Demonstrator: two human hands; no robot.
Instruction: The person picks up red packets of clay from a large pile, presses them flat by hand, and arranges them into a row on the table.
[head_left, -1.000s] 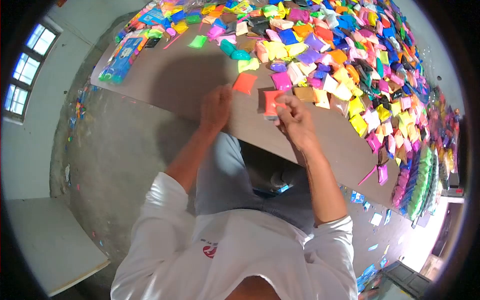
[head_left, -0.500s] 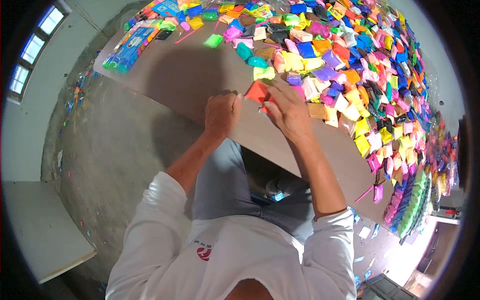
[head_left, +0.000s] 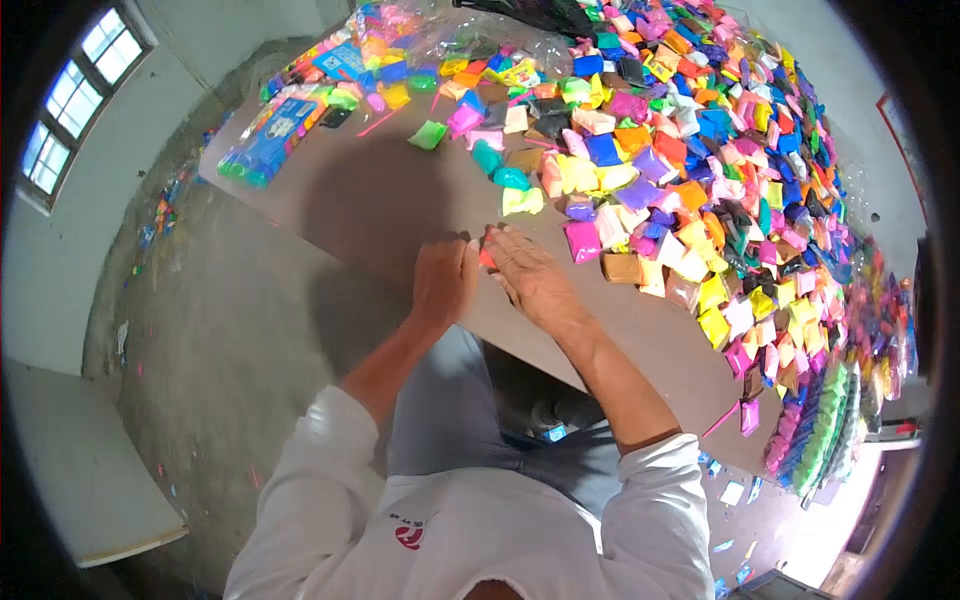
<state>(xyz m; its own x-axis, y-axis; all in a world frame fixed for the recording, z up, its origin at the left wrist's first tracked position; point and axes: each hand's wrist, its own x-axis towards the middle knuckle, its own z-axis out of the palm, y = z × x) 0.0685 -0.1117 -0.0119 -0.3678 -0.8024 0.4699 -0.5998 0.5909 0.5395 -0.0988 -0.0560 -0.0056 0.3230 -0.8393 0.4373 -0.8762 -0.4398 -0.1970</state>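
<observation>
A small red packet (head_left: 487, 254) shows between my two hands, near the table's front edge; most of it is covered by fingers. My right hand (head_left: 535, 280) reaches over it from the right, its fingers pressed together on the packet. Close against its other side is my left hand (head_left: 445, 280), closed with the fingers curled in. Whatever the left fingers hold, if anything, is hidden. Beyond the hands lie a yellow packet (head_left: 522, 200), a magenta packet (head_left: 582, 241) and a brown packet (head_left: 621, 268).
A large heap of small coloured packets (head_left: 690, 150) covers the table's far and right side. Bagged packs (head_left: 265, 140) lie at the far left end. Long filled bags (head_left: 825, 425) stand at the right end. The brown tabletop (head_left: 380, 190) borders the heap.
My right hand has moved left with the red packet, up to my left hand. The left hand stays closed. The view has shifted slightly, and a black bag shows at the top.
</observation>
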